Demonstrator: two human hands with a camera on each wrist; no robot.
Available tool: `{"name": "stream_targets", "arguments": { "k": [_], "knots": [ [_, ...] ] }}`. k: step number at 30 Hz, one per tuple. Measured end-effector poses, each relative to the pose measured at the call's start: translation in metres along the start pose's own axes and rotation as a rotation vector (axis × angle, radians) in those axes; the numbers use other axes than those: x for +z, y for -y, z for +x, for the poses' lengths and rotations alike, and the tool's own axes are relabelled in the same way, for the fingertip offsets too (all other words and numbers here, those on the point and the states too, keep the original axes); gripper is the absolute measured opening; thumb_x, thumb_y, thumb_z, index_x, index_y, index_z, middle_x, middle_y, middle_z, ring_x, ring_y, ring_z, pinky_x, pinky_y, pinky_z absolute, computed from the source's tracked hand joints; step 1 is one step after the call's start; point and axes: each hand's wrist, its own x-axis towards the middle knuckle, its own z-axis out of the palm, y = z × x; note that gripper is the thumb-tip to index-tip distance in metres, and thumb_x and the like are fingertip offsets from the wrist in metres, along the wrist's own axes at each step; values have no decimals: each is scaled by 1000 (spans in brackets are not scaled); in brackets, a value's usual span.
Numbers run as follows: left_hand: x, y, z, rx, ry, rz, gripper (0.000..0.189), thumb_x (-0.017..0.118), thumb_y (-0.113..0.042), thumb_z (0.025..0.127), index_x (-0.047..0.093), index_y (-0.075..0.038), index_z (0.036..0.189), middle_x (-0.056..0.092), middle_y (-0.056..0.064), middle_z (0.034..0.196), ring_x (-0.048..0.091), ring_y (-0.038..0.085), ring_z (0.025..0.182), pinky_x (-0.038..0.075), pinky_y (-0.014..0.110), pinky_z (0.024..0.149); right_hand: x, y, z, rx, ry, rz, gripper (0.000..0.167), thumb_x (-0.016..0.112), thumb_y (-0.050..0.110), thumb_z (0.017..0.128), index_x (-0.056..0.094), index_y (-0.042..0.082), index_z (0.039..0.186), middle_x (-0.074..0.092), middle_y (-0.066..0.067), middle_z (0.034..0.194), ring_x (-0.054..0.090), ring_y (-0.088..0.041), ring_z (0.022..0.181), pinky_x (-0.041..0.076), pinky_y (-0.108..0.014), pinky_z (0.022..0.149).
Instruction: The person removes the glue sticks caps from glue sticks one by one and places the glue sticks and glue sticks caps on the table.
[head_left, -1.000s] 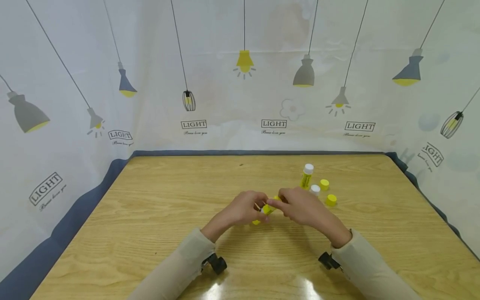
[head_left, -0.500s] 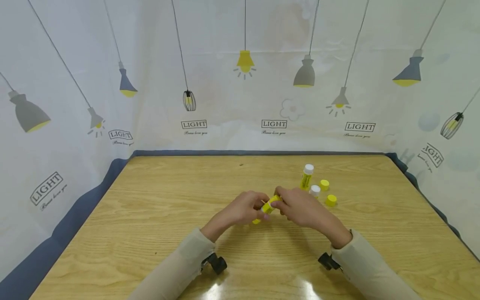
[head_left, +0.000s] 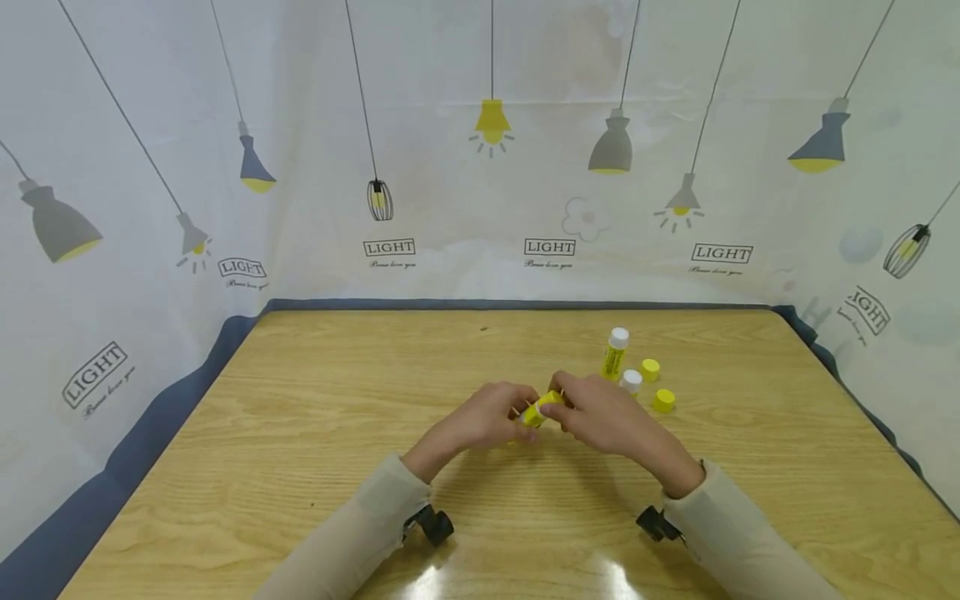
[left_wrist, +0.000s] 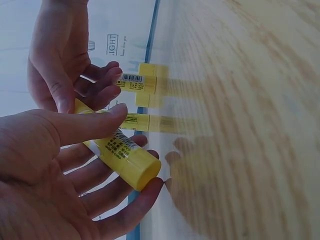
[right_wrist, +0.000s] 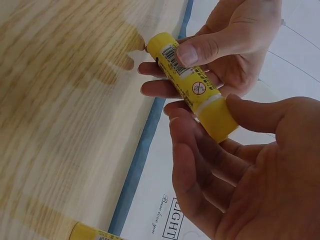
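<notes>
A yellow glue stick [head_left: 537, 412] is held at a slant between both hands above the table. My left hand [head_left: 491, 415] holds its labelled barrel [right_wrist: 182, 72], the thumb lying over the barcode side and the fingers beneath. My right hand [head_left: 607, 414] pinches the yellow cap [right_wrist: 218, 119] at the upper end between thumb and fingers. A thin white band shows between cap and barrel in the right wrist view. The glue stick's yellow base [left_wrist: 144, 170] points toward the table in the left wrist view.
Beyond my right hand stands a yellow glue stick with a white top [head_left: 613, 354]. A second white-topped one [head_left: 632, 381] is partly hidden by that hand. Two loose yellow caps [head_left: 650, 370] lie to their right on the wooden table [head_left: 360, 375]. A printed curtain [head_left: 465, 208] surrounds the back.
My right thumb and fingers have shifted slightly on the cap, showing more of it than a second ago. The left hand stays almost still, and the glue stick's lower end shows less.
</notes>
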Motion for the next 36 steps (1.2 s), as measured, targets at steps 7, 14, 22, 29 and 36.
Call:
{"name": "stream_targets", "arguments": {
  "k": [7,14,22,29,36],
  "knots": [
    [0,-1,-1,-18,2,-10,30,79,-15,93,69,-12,121,77,9,116,74,19,102,59,26,79,0,0,1,18,-27,-45,27,63,37,103,67,10,106,65,4,73,55,-11,57,45,-29,51],
    [-1,-1,-2,0,25,-14,23,76,-14,95,68,-15,116,77,10,115,76,20,100,59,24,75,0,-1,0,19,-40,-33,31,62,41,104,68,11,99,64,2,70,55,-11,55,46,-28,51],
    [-1,0,-3,2,30,-40,19,74,-14,97,68,-14,115,79,4,100,54,10,61,39,21,53,-1,0,0,-11,-34,19,29,62,35,105,64,10,89,63,0,67,56,-10,54,45,-26,50],
    [-1,1,-1,22,41,-24,18,70,-13,99,69,-11,117,77,4,97,56,11,67,43,21,58,-1,0,0,-56,-16,12,20,63,24,104,65,7,114,71,-6,84,58,-7,58,48,-26,52],
    [-2,0,-2,-6,27,-19,28,72,-15,98,68,-10,125,76,7,109,68,16,86,52,23,68,-2,-1,1,-74,-36,-10,20,65,23,103,65,7,116,69,-1,86,57,-7,60,48,-26,54]
  ]
}}
